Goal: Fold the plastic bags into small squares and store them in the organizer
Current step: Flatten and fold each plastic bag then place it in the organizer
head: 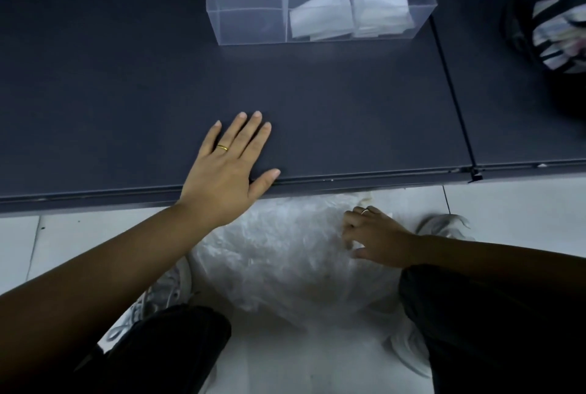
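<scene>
L hand lies palm-down on the dark table at its near edge, approx 7 o'clock of the table. The grip is spread, fingers straight, thumb along the edge, holding nothing. Gold ring on one finger.

R hand is at 5 o'clock, below the table edge, on a heap of loose plastic bags on the white floor btwn the knees. Fingers curl down into the plastic. It's blurred, so can't tell whether the grip has pinched a bag or just rests on it.

Clear organizer stands at 12 o'clock on the table, 3 compartments. Folded bags sit in the mid one, more folded squares in the R one.

Dark basket w/ striped stuff at 2 o'clock. White shoe just beside the R hand.
</scene>
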`<state>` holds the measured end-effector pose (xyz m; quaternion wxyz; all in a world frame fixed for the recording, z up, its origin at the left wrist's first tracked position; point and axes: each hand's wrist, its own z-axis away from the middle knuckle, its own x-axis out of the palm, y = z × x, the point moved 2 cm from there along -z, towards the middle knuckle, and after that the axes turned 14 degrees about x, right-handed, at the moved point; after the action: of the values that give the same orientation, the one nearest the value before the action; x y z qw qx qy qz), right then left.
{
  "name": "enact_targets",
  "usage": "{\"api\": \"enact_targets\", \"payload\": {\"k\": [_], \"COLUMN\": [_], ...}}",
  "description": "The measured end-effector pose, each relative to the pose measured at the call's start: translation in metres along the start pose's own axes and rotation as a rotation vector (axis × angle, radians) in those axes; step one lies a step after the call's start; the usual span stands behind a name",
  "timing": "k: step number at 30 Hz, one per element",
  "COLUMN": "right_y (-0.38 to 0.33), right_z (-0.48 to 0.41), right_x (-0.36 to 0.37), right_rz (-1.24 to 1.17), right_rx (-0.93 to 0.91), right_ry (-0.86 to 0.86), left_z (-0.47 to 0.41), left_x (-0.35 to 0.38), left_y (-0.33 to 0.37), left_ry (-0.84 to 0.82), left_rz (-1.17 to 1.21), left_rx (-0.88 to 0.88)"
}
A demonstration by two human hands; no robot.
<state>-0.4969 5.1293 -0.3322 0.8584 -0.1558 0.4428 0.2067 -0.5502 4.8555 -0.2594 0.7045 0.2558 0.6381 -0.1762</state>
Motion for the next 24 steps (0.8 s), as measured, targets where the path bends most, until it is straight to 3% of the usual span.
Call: {"api": "enact_targets", "payload": {"k": [4, 7, 9, 11, 13, 15, 17, 20, 24], "right_y": [-0.010, -0.026, -0.030, -0.029, -0.023, -0.016, -0.010, 0.008, 0.031], "right_z": [0.009, 0.030, 0.043, 0.049, 0.046, 0.038, 0.028, 0.016, 0.025], "right_x": [-0.016, -0.061, -0.101, -0.138, -0.169, -0.189, -0.202, -0.210, -0.218], "right_rz": [-0.170, -0.666, -0.931, -1.101, -1.239, -1.322, -1.345, -1.270, -1.318], "right_rx": [0.000, -0.021, 0.006, 0.019, 0.039, 0.089, 0.147, 0.322, 0.487], "right_ry": [-0.013, 0.058, 0.148, 0.245, 0.342, 0.413, 0.429, 0.442, 0.630], "left_z": [0.000, -0.001, -0.003, -0.006, -0.010, -0.016, -0.025, -0.035, -0.036], "left_x": [-0.003, -0.011, -0.027, -0.051, -0.074, -0.087, -0.091, -0.090, -0.085], "left_y": [0.002, 0.001, 0.000, 0.006, 0.017, 0.025, 0.028, 0.015, -0.006], "left_ry": [-0.015, -0.003, 0.012, 0.024, -0.017, -0.099, -0.069, 0.192, 0.404], "left_rz": [0.005, 0.125, 0.512, 1.108, 1.434, 1.475, 1.460, 1.398, 1.322], "left_rx": [-0.010, -0.022, -0.119, -0.217, -0.157, -0.055, -0.056, -0.280, -0.437]}}
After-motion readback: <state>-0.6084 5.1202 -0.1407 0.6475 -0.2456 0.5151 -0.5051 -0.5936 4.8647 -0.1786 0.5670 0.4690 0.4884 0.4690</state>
